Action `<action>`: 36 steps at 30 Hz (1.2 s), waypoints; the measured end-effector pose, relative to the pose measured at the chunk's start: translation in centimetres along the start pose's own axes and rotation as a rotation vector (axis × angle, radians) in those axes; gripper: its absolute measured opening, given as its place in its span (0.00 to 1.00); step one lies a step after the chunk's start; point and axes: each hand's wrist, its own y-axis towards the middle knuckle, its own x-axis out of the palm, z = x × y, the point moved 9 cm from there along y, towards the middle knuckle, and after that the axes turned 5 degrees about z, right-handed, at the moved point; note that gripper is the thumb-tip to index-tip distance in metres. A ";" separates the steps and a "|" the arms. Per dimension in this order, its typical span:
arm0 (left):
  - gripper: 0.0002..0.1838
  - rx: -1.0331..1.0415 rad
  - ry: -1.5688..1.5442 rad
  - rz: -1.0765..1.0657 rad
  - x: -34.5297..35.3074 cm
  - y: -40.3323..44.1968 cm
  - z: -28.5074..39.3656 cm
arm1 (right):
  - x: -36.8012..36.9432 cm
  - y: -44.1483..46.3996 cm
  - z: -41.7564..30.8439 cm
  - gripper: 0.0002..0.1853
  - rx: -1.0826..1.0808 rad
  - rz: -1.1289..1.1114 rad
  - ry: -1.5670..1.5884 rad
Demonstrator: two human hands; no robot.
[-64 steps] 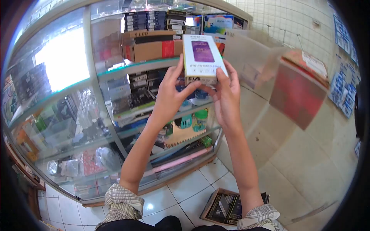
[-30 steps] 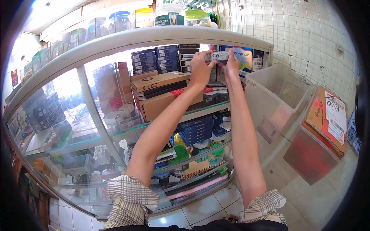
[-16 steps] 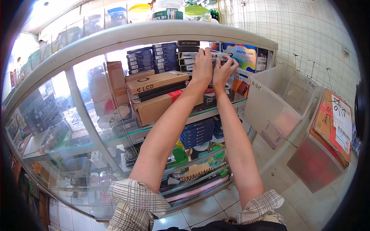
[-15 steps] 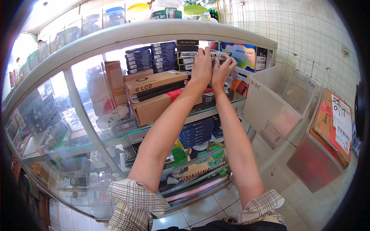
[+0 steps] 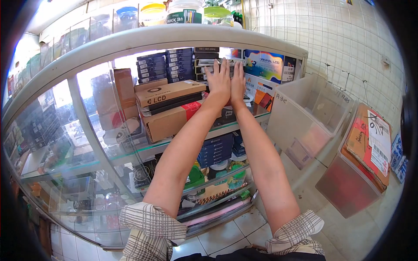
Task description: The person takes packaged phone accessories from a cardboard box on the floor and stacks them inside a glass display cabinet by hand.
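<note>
My left hand (image 5: 219,81) reaches into the upper shelf of the glass cabinet, its fingers spread and laid against a stack of thin black-and-white boxes (image 5: 201,69). Close beside it, my right hand (image 5: 237,83) is stretched out flat, fingers pointing up, at the right part of the same stack. Neither hand is wrapped round anything; the hands cover part of the boxes behind them. Right of my right hand stands a colourful box marked "ORIGINAL LCD" (image 5: 264,65). To the left lies a brown cardboard box marked "LCD" (image 5: 170,93) on top of other flat boxes.
Dark blue box stacks (image 5: 179,65) stand further left on the shelf. A lower shelf holds more blue boxes (image 5: 216,150). The glass shelf edge (image 5: 174,141) runs below my forearms. A translucent bin (image 5: 300,117) and a red-filled bin (image 5: 348,187) with cardboard on top stand at right.
My right hand's bent fingers have straightened and flattened against the boxes. My left hand's fingers have spread, and it sits slightly lower. The view has shifted a little.
</note>
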 end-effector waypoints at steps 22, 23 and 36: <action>0.27 -0.011 -0.061 -0.264 1.0 0.5 -0.1 | 3.7 0.3 2.9 0.33 0.012 -0.262 0.249; 0.25 0.004 -0.098 -0.200 0.2 1.0 0.1 | 2.2 0.3 3.6 0.26 0.117 -0.084 0.345; 0.14 -0.270 -1.091 0.452 -19.4 -12.1 -2.4 | -18.1 -13.8 -10.3 0.10 0.051 0.089 0.754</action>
